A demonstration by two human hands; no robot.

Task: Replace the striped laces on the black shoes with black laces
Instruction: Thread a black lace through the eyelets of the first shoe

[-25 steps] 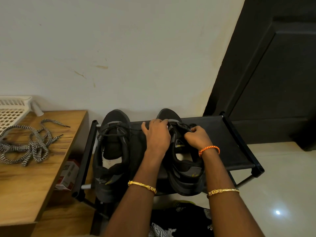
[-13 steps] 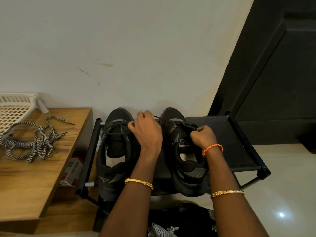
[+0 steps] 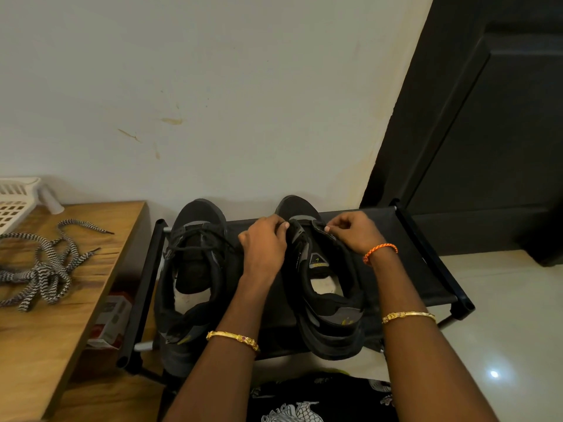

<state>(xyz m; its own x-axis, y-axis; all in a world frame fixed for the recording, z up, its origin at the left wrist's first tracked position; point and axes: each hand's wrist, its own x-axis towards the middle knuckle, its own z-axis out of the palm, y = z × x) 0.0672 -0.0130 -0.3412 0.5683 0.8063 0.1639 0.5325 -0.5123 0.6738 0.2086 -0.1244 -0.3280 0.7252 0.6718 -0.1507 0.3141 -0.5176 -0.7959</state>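
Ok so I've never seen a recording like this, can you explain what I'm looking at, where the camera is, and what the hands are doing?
There is no machine here. A person wears a wide-angle camera on the head, looking forward and down, so you see their own two arms reaching out.

Two black shoes stand on a black shoe rack against the wall. The left shoe already carries a black lace. Both hands are at the front of the right shoe: the left hand and the right hand each have curled fingers at its eyelets, apparently pinching a black lace, though the lace itself is too dark to make out.

On the wooden table to the left lie the removed striped laces, beside a white basket.
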